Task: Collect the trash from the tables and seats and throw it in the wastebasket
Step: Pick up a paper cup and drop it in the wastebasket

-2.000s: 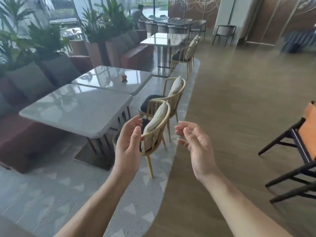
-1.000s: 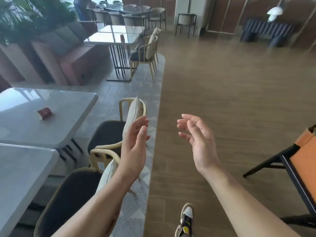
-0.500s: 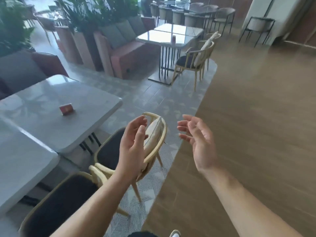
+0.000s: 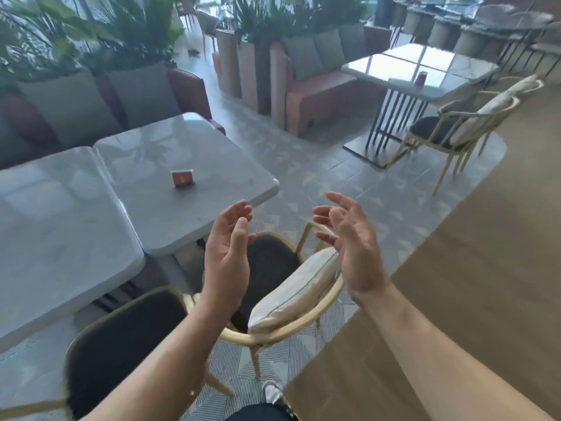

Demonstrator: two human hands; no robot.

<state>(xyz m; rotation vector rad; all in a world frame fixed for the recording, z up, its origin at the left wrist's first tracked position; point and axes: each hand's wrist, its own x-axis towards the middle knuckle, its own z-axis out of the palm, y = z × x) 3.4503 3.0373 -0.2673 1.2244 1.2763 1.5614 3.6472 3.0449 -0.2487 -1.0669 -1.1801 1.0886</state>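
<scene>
head view, read from left to right. far left: potted plants (image 4: 60,34) behind a sofa (image 4: 100,98) with grey back cushions. in front of it, two grey tables (image 4: 76,238) stand edge to edge. on the right-hand one lies a small red carton (image 4: 182,178), a piece of trash, alone near the middle of the top and well apart from both hands. bottom left: a dark-seated chair (image 4: 121,344) beside the nearer table. centre: the left hand (image 4: 226,256), up in the air with its palm turned inward, fingers loosely spread and slightly bent, holding nothing. below and between the hands: a second chair (image 4: 273,268) with a pale frame, a dark seat and a cream cushion (image 4: 296,291) leaning against its backrest. right of centre: the right hand (image 4: 352,247), palm facing the left hand, fingers relaxed and apart, likewise empty; neither hand touches a chair or a table. bottom centre: the toe of a shoe (image 4: 273,393) at the edge of the patterned carpet (image 4: 303,177). upper right: a farther table (image 4: 388,74) carrying a red cup (image 4: 421,78), which appears upright, on the side nearest two cushioned chairs (image 4: 455,129). far right: wooden floor (image 4: 485,268).
</scene>
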